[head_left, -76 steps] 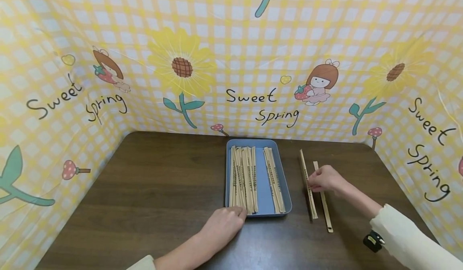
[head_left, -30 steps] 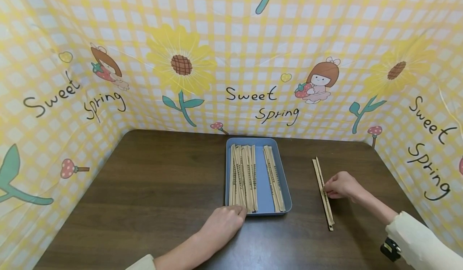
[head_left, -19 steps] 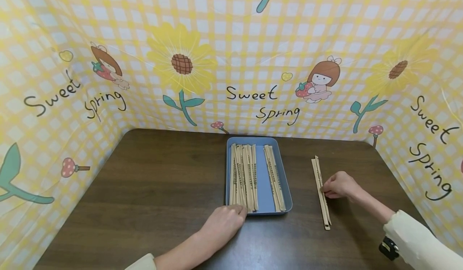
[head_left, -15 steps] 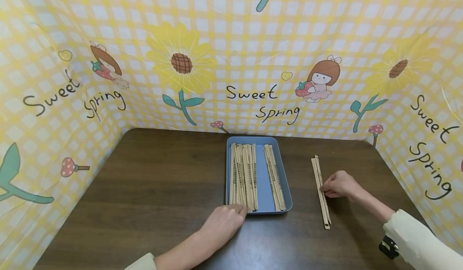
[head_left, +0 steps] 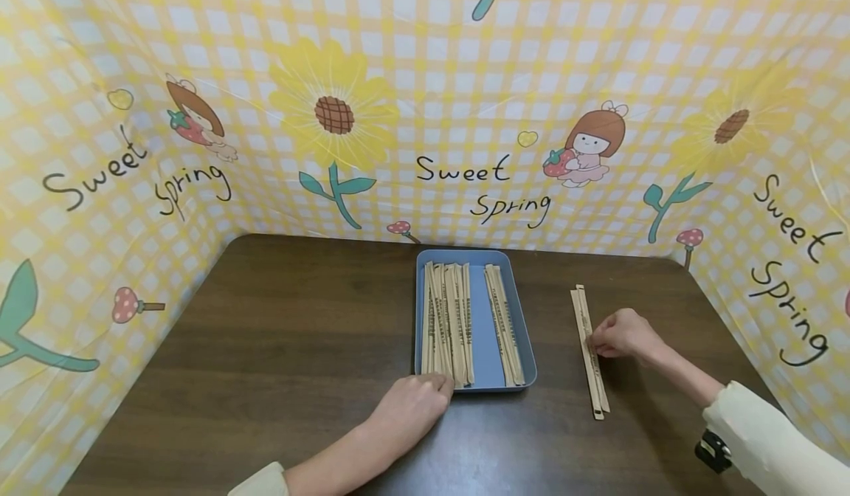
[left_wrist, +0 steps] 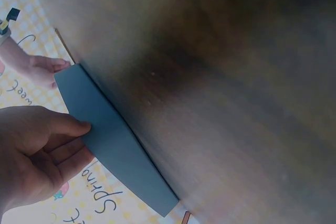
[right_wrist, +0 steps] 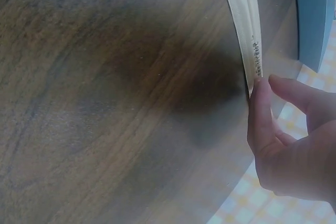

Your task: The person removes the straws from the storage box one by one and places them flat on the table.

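A blue rectangular tray [head_left: 485, 319] on the table holds several long, narrow paper-wrapped sticks [head_left: 458, 326] printed with dark characters. They lie in a wide group on the left and a smaller one [head_left: 505, 326] on the right. My left hand [head_left: 412, 411] grips the tray's near left rim, its thumb on the outer wall [left_wrist: 121, 135]. To the tray's right, two more paper-wrapped sticks [head_left: 584, 333] lie side by side on the table, nearly parallel. My right hand [head_left: 624, 333] pinches the right one near its middle with thumb and forefinger; the fingertips [right_wrist: 261, 90] cover part of it.
The dark wooden table [head_left: 279, 348] is enclosed at the back and both sides by a yellow checked cloth [head_left: 451, 97]. A small black device [head_left: 713, 452] is at the right sleeve. Bare table lies between the tray and the two loose sticks.
My right hand has moved its stick rightward against the other loose one, and the pair has then shifted slightly left. My left hand has stayed on the tray rim.
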Tool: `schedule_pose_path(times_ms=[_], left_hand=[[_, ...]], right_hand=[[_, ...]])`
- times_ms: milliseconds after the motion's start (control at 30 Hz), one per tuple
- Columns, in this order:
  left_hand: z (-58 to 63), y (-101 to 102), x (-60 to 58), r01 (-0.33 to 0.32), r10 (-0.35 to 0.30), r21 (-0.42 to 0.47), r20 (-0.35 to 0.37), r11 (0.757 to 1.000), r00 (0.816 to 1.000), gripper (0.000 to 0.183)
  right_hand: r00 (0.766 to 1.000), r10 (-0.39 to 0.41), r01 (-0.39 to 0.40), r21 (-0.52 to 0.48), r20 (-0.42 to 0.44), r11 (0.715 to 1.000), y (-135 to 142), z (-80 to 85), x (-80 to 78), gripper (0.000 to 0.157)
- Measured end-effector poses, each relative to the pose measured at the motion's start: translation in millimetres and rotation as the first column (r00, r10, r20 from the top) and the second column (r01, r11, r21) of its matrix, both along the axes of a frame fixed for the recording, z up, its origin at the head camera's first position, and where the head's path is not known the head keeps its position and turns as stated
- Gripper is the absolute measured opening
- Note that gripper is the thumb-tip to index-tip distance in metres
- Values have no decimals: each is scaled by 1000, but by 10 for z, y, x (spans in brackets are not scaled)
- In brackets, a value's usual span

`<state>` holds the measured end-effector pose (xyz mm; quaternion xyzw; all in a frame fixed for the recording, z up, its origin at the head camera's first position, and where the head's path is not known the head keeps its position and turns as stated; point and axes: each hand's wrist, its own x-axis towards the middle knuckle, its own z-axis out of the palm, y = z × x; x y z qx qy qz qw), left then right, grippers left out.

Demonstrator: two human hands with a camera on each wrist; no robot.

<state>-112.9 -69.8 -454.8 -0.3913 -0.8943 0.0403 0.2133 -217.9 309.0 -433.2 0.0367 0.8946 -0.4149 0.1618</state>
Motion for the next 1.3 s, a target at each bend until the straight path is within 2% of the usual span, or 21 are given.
schedule_pose_path(times_ms=[267, 400, 633, 1000, 1167, 1300], left_hand=[[23, 6, -2, 0, 0, -9, 4, 1000, 1000, 11], [34, 6, 8, 3, -3, -15, 10, 1000, 1000, 12], [30, 9, 14, 2, -2, -12, 22, 1000, 1000, 13], [28, -3, -4, 6, -6, 8, 4, 1000, 1000, 11], [45, 1, 8, 6, -6, 0, 26, 1000, 1000, 13], [37, 1, 9, -2, 2, -12, 28, 1000, 1000, 12]], right_hand=[[999, 19, -20, -33, -34, 999, -52, 80, -29, 13], [999, 37, -39, -125, -20, 991, -109, 155, -35, 20], [996, 61, -38, -298, 70, 954, -246, 303, -62, 31], [981, 131, -46, -488, 140, 871, -493, 388, -98, 31], [968, 174, -49, -549, 178, 834, -614, 394, -100, 38], [965, 189, -58, -555, 181, 830, -730, 362, -120, 45]])
